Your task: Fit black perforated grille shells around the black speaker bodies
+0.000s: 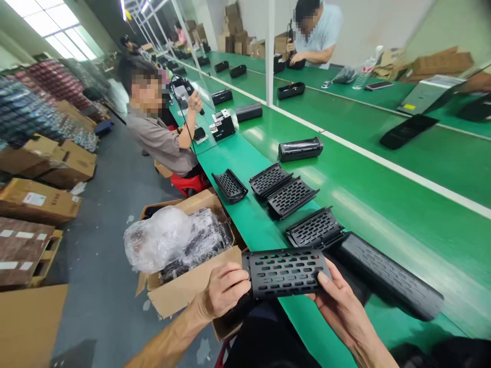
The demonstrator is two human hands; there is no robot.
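A black slotted plastic cover (287, 273) is held level in front of me, its rows of oblong slots facing up. My left hand (226, 289) grips its left end with curled fingers. At the right end my right hand (339, 301) pinches it, thumb on top and fingers underneath. Just beyond lies another slotted cover (316, 228) on the green bench, touching a long black rounded housing (391, 276). Farther off are two slotted covers side by side, a near one (292, 197) and a far one (270, 179), plus a separate slotted cover (230, 185) near the bench edge.
An open carton (192, 291) with plastic-wrapped black parts stands left of the bench. A black cylindrical unit (300, 149) lies on the green belt (356, 179). A co-worker (161, 128) sits farther along; another person (318, 36) works across. A white post (270, 56) rises mid-line.
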